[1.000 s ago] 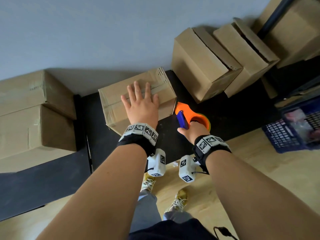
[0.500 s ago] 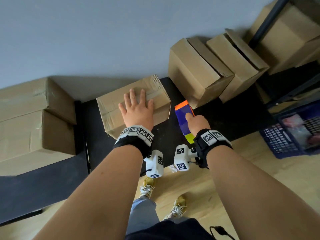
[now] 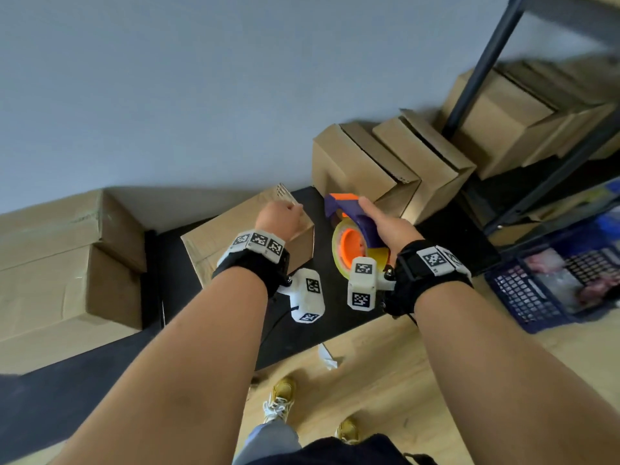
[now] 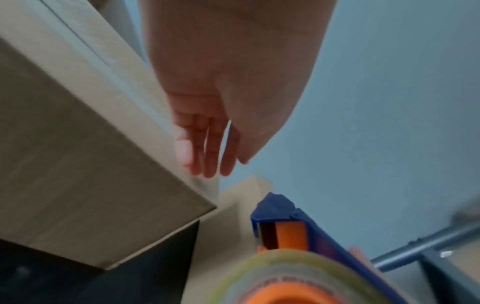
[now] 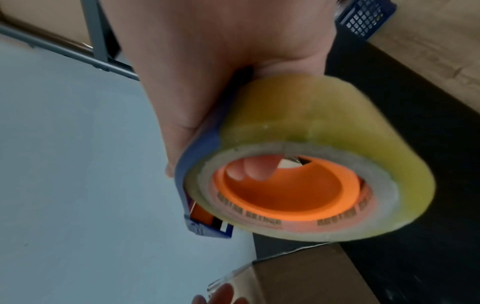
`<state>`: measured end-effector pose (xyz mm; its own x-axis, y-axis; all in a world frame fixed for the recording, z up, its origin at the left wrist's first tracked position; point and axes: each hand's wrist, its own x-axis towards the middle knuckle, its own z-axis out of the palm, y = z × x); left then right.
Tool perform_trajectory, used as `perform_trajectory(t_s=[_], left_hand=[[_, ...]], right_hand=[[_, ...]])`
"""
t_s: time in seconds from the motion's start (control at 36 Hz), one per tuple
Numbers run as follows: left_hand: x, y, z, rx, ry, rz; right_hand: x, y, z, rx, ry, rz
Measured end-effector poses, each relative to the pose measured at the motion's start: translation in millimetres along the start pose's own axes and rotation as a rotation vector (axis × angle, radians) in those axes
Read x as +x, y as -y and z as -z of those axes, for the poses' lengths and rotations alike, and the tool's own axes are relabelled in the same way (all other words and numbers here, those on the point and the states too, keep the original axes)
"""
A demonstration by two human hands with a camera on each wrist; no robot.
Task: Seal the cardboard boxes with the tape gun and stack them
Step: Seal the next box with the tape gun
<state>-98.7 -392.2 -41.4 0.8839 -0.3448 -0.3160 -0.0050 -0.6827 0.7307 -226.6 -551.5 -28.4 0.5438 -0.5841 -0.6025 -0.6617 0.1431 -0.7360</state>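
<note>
A closed cardboard box (image 3: 228,236) lies on a low black platform (image 3: 302,340). My left hand (image 3: 280,218) rests at the right end of the box top. In the left wrist view its fingers (image 4: 205,156) are straight and lie against the box (image 4: 91,164) edge. My right hand (image 3: 385,226) grips the blue and orange tape gun (image 3: 352,243) just right of the box, held above the platform. In the right wrist view, fingertips (image 5: 257,166) show inside the orange core of the yellowish tape roll (image 5: 324,148). A clear tape end shows at the box corner (image 5: 233,275).
Two stacked boxes (image 3: 67,263) stand at the left against the wall. Two unsealed boxes (image 3: 362,166) lean behind the tape gun. A dark metal rack (image 3: 483,62) holding more boxes and a blue basket (image 3: 536,297) stand at the right. The floor is wood.
My left hand slid from the middle of the box top to its right end. My right hand lifted and turned the tape gun, so the roll now faces me.
</note>
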Motion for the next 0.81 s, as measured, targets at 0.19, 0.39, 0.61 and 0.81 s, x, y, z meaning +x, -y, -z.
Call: perform_trajectory(t_s=[0.19,0.39,0.61,0.81], left_hand=[[-6,-26,-4,-0.523,0.302,0.249],[-3,-30,6,-0.697,0.332,0.35],[4,-28,11,-0.586,0.385,0.453],[12,-21,12,-0.55,0.331,0.345]], right_hand=[[-4,2,7,0.016,0.017,0.072],[-18,11,11,-0.015,0.111,0.137],[-20,12,7,-0.056,0.121,0.161],[-23,13,4,-0.1,0.143,0.167]])
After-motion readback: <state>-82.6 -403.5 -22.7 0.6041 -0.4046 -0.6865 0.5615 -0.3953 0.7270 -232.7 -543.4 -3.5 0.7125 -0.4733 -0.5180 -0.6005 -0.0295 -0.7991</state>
